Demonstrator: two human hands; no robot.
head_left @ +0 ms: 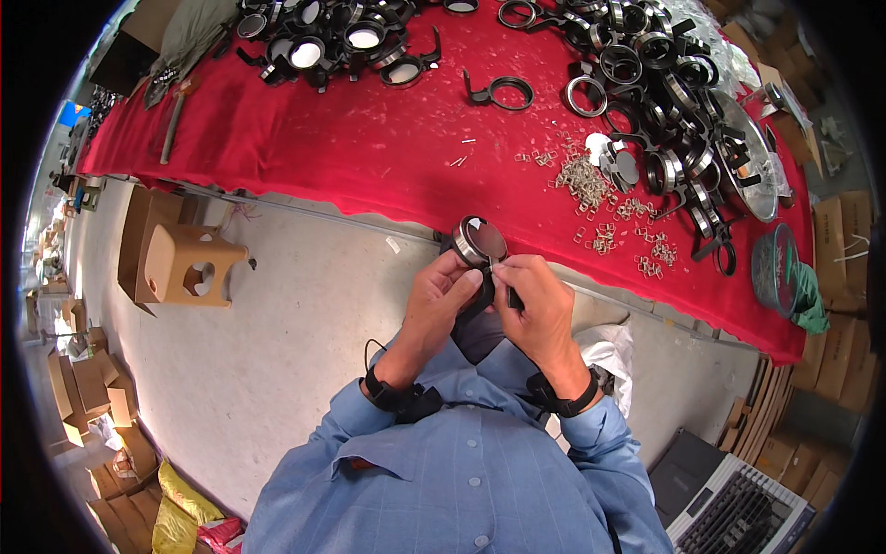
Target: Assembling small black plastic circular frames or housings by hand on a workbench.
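Just off the table's near edge, my left hand [432, 300] is closed around a round metal-rimmed part [472, 242] with a dark glossy disc face and a black handle-like piece below it. Thumb and fingers grip its lower side. My right hand [538, 297] is closed in a pinch at the part's right lower rim, where the black piece joins. Whatever lies between its fingertips is too small to make out. On the red-covered table [369, 157] beyond, a pile of small metal clips [583, 183] lies to the right.
Black-handled metal rings [646, 69] are heaped at the far right, with another heap [341, 42] at the far left. One single ring [510, 92] lies between them. A tan stool [189, 265] stands at left, a green-netted bowl [773, 257] at the right edge.
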